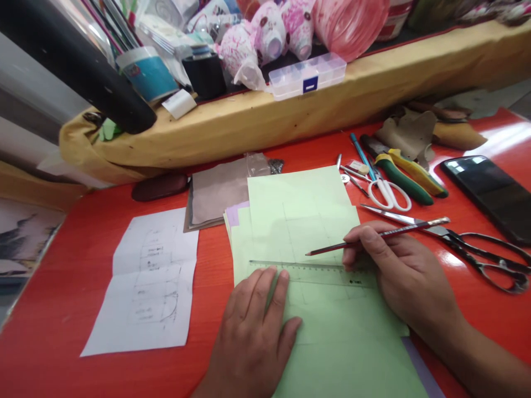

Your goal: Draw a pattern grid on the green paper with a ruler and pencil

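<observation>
Two bare hands work over green paper (332,337) on the red worktop (53,298). The left hand (253,326) lies palm down, fingers slightly parted and holding nothing, its fingertips on the lower edge of a clear ruler (307,272). The right hand (402,265) has its grip closed on a dark pencil (373,236), thumb against the forefinger; the point hangs just above the ruler, and whether it touches the paper is hard to tell. That hand hides the ruler's right end, and its lower fingers are partly tucked from view. Faint lines cross the paper, whose near edge is cut off by the frame. Left of it, a creased white sheet (153,282) bears a drawing with marks too small to read. Black-handled shears (460,243) lie partly behind the right hand; the phone (489,193) runs off the right side.
</observation>
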Tool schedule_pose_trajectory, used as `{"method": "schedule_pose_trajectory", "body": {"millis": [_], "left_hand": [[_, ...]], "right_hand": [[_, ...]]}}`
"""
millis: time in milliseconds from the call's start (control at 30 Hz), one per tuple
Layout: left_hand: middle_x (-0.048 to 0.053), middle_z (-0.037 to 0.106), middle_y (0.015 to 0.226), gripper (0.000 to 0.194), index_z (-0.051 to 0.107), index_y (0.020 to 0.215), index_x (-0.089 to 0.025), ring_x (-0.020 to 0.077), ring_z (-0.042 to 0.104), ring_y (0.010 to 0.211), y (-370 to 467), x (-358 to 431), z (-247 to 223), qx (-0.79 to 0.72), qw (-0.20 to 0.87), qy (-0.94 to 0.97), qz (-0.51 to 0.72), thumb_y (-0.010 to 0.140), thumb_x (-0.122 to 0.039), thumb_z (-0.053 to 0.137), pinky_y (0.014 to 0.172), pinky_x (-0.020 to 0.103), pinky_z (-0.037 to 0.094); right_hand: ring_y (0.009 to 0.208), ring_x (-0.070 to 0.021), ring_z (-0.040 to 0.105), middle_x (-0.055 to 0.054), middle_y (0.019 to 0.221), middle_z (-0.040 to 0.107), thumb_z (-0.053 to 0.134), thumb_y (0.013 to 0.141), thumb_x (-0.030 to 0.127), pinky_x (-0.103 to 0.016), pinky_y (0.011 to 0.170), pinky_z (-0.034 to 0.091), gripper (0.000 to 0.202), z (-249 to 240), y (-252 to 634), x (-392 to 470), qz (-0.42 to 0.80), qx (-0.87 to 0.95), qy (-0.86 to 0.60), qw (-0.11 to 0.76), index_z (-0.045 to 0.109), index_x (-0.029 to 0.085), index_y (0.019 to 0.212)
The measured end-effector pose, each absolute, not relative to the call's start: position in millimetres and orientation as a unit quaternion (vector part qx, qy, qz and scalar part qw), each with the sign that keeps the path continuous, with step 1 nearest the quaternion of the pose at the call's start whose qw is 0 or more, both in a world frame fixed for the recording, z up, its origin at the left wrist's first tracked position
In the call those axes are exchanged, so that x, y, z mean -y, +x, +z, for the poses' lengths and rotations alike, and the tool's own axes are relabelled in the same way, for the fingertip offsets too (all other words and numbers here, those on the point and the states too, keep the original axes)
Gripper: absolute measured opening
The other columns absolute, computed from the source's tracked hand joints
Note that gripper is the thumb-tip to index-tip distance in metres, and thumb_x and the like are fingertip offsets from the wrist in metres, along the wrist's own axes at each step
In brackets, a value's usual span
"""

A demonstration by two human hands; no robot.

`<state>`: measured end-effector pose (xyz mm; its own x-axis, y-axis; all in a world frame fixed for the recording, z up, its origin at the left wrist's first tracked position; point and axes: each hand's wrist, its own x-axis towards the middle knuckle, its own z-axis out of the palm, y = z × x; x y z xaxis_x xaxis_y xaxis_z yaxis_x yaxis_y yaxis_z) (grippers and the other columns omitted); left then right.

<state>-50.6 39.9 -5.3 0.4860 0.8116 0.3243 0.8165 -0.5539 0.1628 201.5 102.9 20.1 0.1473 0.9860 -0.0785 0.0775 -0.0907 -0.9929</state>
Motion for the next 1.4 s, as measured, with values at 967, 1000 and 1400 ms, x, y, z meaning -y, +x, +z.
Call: {"method": "schedule_pose_trajectory", "body": {"millis": [967,1000,1400], "left_hand": [[0.017,0.067,0.147,0.044,0.059,0.152,-0.008,0.0329,0.059,0.137,-51.7,-39.6,-3.8,0.472,0.007,-0.864,-0.173,0.117,-0.032,0.048,0.12,0.047,0.042],[0.017,0.067,0.147,0.044,0.059,0.152,-0.008,0.033,0.059,0.138,-52.0,-39.6,-3.6,0.471,0.009,-0.865,-0.17,0.118,-0.032,0.047,0.12,0.047,0.041],[0.017,0.067,0.147,0.045,0.058,0.154,-0.009,0.0328,0.06,0.137,-52.6,-40.3,-2.6,0.475,0.01,-0.863,-0.172,0.117,-0.033,0.048,0.12,0.047,0.042]], "right_hand": [[0.064,-0.0179,0.072,-0.003,0.069,0.075,0.071,0.103,0.062,-0.027,0.062,0.063,0.042,21.5,201.4,-103.4,0.463,0.461,-0.583,0.483,0.08,0.024,0.089],[0.063,-0.0177,0.071,-0.003,0.068,0.075,0.071,0.102,0.062,-0.026,0.062,0.063,0.042,21.6,201.1,-103.5,0.464,0.46,-0.583,0.483,0.08,0.024,0.089],[0.064,-0.0177,0.072,-0.003,0.068,0.075,0.071,0.102,0.062,-0.026,0.062,0.063,0.041,21.6,201.9,-102.9,0.455,0.467,-0.587,0.481,0.08,0.024,0.089]]}}
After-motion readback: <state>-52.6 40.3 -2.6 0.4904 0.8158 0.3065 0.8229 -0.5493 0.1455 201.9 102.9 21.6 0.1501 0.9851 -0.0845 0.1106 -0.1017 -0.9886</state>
